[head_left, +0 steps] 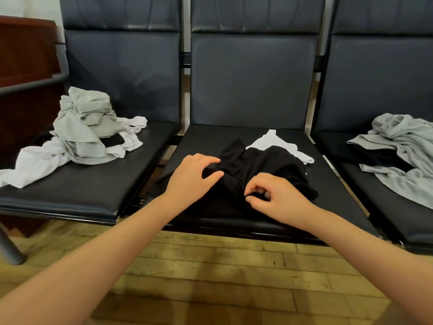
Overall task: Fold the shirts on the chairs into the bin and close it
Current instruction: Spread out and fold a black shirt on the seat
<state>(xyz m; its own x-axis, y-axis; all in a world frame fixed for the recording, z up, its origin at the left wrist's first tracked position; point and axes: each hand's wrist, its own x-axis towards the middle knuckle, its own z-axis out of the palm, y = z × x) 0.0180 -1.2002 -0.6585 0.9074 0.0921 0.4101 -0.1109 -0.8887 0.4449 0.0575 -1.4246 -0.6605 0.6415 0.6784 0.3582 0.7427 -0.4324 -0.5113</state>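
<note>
A crumpled black shirt [264,170] lies on the middle chair seat [339,202], over a white shirt [276,144] that shows behind it. My left hand [192,177] pinches a fold at the black shirt's left side between thumb and fingers. My right hand [274,195] has its fingers curled, pinching the black fabric near the front. On the left chair sits a pile of grey and white shirts [84,132]. A grey shirt [403,156] over a black one lies on the right chair. No bin is in view.
Three dark padded chairs stand in a row with tall backs [250,73]. A brown wooden cabinet [25,52] and a grey metal rail stand at the far left. Wooden floor [210,277] runs in front of the seats.
</note>
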